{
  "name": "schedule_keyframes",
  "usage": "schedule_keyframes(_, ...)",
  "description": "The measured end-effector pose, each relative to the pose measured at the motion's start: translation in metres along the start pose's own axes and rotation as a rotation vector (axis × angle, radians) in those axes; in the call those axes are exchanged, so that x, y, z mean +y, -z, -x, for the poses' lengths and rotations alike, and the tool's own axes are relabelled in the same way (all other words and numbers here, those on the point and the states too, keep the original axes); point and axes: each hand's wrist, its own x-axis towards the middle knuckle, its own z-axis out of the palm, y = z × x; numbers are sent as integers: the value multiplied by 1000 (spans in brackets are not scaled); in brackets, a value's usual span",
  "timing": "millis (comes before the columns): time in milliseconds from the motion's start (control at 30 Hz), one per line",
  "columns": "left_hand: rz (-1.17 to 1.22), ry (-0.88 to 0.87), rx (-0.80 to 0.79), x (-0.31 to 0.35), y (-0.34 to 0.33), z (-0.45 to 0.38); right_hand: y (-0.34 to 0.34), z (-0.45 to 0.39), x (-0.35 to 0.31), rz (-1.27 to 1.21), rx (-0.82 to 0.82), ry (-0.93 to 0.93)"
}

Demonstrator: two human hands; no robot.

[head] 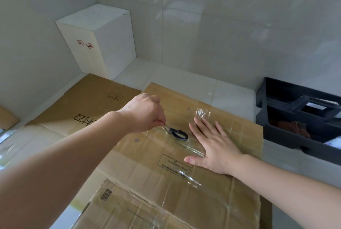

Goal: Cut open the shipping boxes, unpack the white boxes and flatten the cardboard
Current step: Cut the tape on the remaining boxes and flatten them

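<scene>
Flattened cardboard (88, 103): lies on the floor at left, judged done.
White box (103, 44): stands in the corner, seemingly unpacked already.
Left hand (145, 114): fingers pinched on the metal end of the scissors (177, 133), which rest on the taped seam.
Shipping box (184, 155): centre, clear tape across its top; whether it is cut yet cannot be told, so opening and flattening look left.
Right hand (217, 147): flat, fingers spread, pressing the box top.
Black crate (295, 118): far right, apart.

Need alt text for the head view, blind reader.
Left hand grips black-handled scissors on a taped brown cardboard box; right hand presses flat beside them. A white box stands in the tiled corner.
</scene>
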Motion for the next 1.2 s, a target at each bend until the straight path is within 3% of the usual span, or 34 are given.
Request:
schedule_keyframes(300, 52, 114, 18, -25, 14, 13, -2, 4, 3, -2, 5, 1)
schedule_keyframes(733, 47, 56, 44, -44, 9, 13, -2, 3, 6, 17, 3, 13)
schedule_keyframes(1200, 12, 135, 66, -75, 13, 30, 0, 4, 6, 37, -23, 6)
